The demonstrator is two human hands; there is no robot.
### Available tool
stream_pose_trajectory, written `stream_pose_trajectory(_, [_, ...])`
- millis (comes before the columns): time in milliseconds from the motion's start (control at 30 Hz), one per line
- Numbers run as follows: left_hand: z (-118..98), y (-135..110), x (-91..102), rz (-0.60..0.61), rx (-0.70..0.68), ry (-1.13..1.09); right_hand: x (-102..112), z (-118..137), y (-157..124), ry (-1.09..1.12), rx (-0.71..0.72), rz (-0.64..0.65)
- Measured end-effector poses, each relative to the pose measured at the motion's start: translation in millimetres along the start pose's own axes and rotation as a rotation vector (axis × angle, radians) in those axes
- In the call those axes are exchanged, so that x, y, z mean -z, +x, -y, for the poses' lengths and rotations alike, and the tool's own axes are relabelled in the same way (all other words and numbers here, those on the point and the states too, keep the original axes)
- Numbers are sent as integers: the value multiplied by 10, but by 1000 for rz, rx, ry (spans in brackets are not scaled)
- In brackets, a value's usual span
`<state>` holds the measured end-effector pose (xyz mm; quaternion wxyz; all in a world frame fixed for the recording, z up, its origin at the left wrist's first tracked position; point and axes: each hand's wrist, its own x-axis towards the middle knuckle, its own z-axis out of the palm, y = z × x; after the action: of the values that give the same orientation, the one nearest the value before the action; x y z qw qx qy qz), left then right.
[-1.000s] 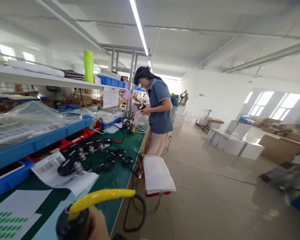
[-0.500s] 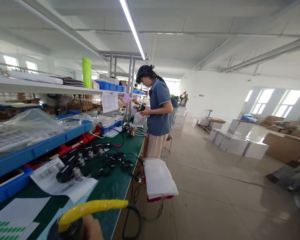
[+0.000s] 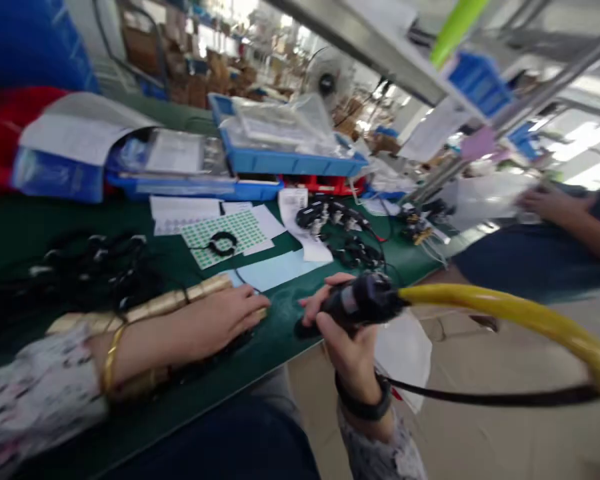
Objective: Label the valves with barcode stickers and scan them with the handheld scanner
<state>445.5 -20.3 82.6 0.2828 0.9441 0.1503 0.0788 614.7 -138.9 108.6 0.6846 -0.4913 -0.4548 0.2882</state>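
My right hand (image 3: 350, 337) is closed round a black hand tool (image 3: 363, 301) at the front edge of the green bench (image 3: 280, 333). A thick yellow hose (image 3: 520, 317) and a thin black cable (image 3: 480, 399) run from the tool to the right. My left hand (image 3: 220, 320) lies palm down on the bench just left of the tool, fingers together over a brass fitting (image 3: 261, 313) whose end shows at the fingertips. A row of brass fittings (image 3: 150, 307) lies behind my left forearm. The picture is tilted and blurred.
Behind my hands lie a green sticker sheet (image 3: 240, 230) with a black ring (image 3: 223, 243), a light blue sheet (image 3: 275, 270), black cables (image 3: 90, 267) and black parts (image 3: 330, 217). Blue trays (image 3: 290, 161) stand at the back. A co-worker's hand (image 3: 545, 200) works at the right.
The view has swung from the aisle and the standing co-worker down onto the bench. Both my hands now show, and the tool with its yellow hose is held over the bench edge.
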Motion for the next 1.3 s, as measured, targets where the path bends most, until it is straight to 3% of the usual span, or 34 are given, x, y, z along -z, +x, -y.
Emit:
stream_pose_trajectory(100, [163,7,-56,26,17,-54,-89,-67,25,-62,26,-102])
stream_pose_trajectory(200, [190,27,-47,38,35,-150,-135,36,-2,-44,61,-141])
stream_pose_trajectory(400, [240,48,-6,213,79,-405,-101,369,-59,126,238,-41])
stream_pose_trajectory(800, [290,118,-47,234,69,-456,-467,282,3,42,49,-95])
stream_pose_trajectory(1300, [357,104,-123,202,45,-471,-550,295,81,-26,72,-78])
